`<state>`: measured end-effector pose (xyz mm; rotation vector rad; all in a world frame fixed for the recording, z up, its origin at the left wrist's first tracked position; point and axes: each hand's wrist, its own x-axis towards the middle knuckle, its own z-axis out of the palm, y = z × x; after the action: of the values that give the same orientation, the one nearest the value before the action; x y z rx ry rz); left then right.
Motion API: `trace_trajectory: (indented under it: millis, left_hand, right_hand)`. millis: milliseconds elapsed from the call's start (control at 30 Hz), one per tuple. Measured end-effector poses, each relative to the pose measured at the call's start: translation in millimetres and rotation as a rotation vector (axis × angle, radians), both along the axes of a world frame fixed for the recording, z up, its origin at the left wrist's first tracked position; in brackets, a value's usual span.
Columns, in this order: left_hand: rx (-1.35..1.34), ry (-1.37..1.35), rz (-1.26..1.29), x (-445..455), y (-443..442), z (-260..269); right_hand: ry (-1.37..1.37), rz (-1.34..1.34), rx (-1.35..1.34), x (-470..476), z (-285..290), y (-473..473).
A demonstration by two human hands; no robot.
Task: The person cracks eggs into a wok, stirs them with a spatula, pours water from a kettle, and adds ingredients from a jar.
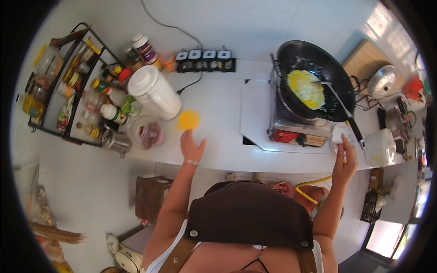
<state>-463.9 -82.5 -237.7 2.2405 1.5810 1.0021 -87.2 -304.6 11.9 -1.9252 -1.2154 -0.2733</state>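
My left hand point(192, 147) reaches over the white counter to a round yellow item point(189, 119), its fingertips at the near edge; whether it grips the item cannot be told. Over the counter's right part is my right hand point(344, 161), fingers bent, beside a small white plate point(341, 132); whether it holds anything is unclear. A black wok point(315, 54) sits tilted on a portable gas stove point(293, 134). Inside the wok lies yellow and white egg point(305, 89), with the head of a metal spatula point(341, 104) at its right side. The spatula's black handle leans over the wok's rim.
Left of the yellow item stand a tall white canister point(155, 94) and a clear plastic jar point(146, 133). A black rack point(68, 126) holds bottles. Spice boxes point(205, 63) line the back. A white container point(380, 148) and a pan lid point(382, 82) are at right.
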Motion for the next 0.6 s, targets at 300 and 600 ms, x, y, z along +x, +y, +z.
trace_trajectory:
  millis: [300, 600]
  left_hand:
    - [-0.302, 0.252, 0.486, 27.3, 84.1, 0.6]
    - [-0.011, 0.126, 0.211, 19.9, 1.1, 51.4]
  right_hand:
    - [0.075, 0.369, -0.27, -60.1, -56.6, 36.3]
    - [0.107, 0.701, -0.563, -52.8, -115.0, 55.2]
